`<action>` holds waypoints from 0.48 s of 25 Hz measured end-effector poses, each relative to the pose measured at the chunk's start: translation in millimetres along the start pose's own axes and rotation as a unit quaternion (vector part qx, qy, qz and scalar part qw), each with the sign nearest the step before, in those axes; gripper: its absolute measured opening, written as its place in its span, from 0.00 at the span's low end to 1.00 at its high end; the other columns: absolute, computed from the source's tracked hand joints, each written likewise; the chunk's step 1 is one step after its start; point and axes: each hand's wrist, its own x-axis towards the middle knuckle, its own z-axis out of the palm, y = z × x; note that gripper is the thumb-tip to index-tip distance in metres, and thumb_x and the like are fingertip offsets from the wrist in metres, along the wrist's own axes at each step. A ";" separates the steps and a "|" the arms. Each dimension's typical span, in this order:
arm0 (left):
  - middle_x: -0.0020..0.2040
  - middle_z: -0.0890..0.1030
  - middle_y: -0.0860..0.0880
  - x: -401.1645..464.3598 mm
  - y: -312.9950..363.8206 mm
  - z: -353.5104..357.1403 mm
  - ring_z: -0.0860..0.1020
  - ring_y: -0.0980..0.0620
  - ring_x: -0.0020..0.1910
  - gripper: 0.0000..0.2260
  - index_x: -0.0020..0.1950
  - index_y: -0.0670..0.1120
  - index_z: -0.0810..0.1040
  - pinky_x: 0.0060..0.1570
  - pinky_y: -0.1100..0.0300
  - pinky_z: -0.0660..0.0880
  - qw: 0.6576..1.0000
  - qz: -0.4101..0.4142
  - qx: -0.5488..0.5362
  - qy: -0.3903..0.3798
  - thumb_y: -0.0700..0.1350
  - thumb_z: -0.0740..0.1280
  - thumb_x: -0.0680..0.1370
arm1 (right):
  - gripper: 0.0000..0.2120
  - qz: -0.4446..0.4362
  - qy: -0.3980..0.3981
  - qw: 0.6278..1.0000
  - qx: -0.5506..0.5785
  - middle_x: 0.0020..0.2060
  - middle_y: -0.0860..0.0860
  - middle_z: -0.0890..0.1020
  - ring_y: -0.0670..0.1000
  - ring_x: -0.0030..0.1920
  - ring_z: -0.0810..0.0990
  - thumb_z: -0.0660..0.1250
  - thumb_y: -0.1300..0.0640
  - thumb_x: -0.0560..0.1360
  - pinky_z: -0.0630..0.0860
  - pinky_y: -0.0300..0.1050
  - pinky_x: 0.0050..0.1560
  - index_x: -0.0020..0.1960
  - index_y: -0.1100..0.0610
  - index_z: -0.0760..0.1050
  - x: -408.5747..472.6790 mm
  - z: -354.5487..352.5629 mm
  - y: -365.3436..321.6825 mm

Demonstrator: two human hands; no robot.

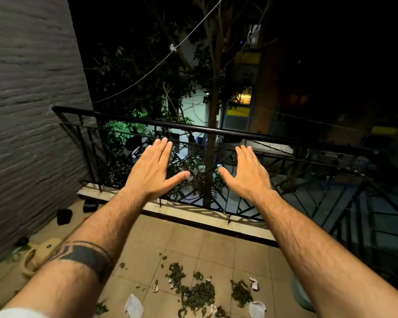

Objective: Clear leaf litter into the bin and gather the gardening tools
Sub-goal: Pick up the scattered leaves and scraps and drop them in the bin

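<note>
Two bare hands are held out flat over a night-time balcony, palms down, fingers straight and together, thumbs spread; nothing is gripped by either. The left hand [152, 169] is seen at about 11 o'clock from the picture's centre, the right hand [246, 171] at about 1 o'clock, both in front of a black metal railing [216, 130].

The leaf litter [199, 291] lies on the tiled floor [189, 239] at 6 o'clock, well below the hands and untouched. About four loose clumps of dry green-brown leaves can be counted, and roughly five white paper scraps [133, 308] are mixed among them. One pale green curved edge, possibly the bin [302, 296], is glimpsed at 5 o'clock, mostly hidden by the right forearm. A few dark objects, perhaps tools or pots, are made out along the wall at 8 o'clock, too dim to name.

By judgement, small fragments could be scattered further if the litter is scooped hastily, and light pieces could be pushed through the railing's gaps. Paper might be gathered in with the leaves.
</note>
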 end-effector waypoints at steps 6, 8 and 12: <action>0.83 0.47 0.43 26.0 -46.2 30.4 0.46 0.48 0.82 0.48 0.82 0.41 0.47 0.79 0.52 0.44 0.998 -0.055 0.019 -0.020 0.76 0.41 0.76 | 0.43 -0.029 -0.038 0.999 0.027 0.82 0.53 0.54 0.52 0.81 0.48 0.58 0.33 0.78 0.52 0.52 0.79 0.82 0.58 0.52 63.1 51.2 -25.2; 0.83 0.47 0.43 29.9 -59.1 40.6 0.46 0.48 0.81 0.47 0.82 0.41 0.47 0.80 0.51 0.44 0.997 -0.076 0.020 -0.026 0.76 0.42 0.76 | 0.43 -0.050 -0.049 0.997 0.036 0.82 0.53 0.54 0.52 0.81 0.48 0.58 0.33 0.78 0.52 0.52 0.78 0.82 0.58 0.52 83.3 70.4 -31.0; 0.83 0.47 0.43 32.7 -68.0 57.7 0.46 0.48 0.82 0.46 0.82 0.41 0.47 0.79 0.52 0.44 0.991 -0.127 0.012 -0.042 0.75 0.44 0.77 | 0.43 -0.086 -0.075 0.992 0.053 0.81 0.53 0.54 0.52 0.81 0.48 0.57 0.32 0.78 0.52 0.51 0.79 0.82 0.58 0.51 112.5 103.3 -37.2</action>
